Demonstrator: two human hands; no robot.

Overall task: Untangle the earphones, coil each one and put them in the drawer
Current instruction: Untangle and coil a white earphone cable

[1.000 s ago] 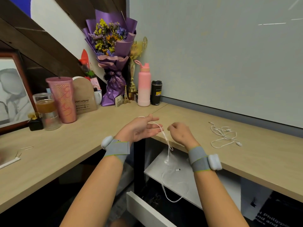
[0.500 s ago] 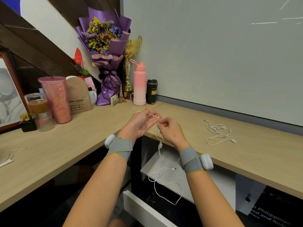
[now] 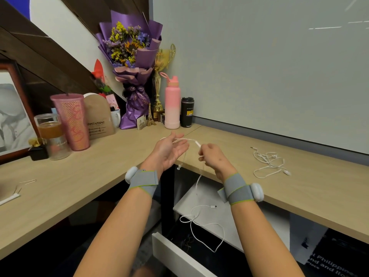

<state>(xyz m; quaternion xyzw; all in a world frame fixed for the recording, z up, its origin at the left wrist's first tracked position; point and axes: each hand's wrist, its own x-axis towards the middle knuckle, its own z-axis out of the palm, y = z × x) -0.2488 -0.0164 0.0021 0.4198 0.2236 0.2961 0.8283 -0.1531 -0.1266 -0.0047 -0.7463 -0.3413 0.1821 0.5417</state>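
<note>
**Operator:** Earphones [image 3: 199, 182], white, hang between both hands above the gap where the two desk sections meet. My left hand [image 3: 169, 150] is palm up with the fingers spread and loose; the cord lies across them and loops round the far side of the hand. It grips nothing.

**Colleague:** And the right?

**Operator:** My right hand [image 3: 212, 156] is curled, thumb and fingers pinched together on the cord just beside the left fingertips. A short stiff white piece of the cord sticks up from the pinch. One earbud [image 3: 178, 167] dangles below the left palm.

**Colleague:** Where does the rest go?

**Operator:** It drops from the right hand in front of the grey shelf [image 3: 219, 214], makes a loose loop there, and the plug [image 3: 213, 206] points right. The lowest loop hangs over the open drawer [image 3: 179, 254], white-fronted, under the desk [image 3: 89, 176].

**Colleague:** The second set?

**Operator:** Second earphones [image 3: 268, 163] lie in a loose tangle on the desk's right section, well apart from my hands. Whether they have knots, I cannot tell.

**Colleague:** Anything near?

**Operator:** A pink bottle [image 3: 172, 102] and black cup [image 3: 187, 111] stand in the corner, clear of the cord.
</note>
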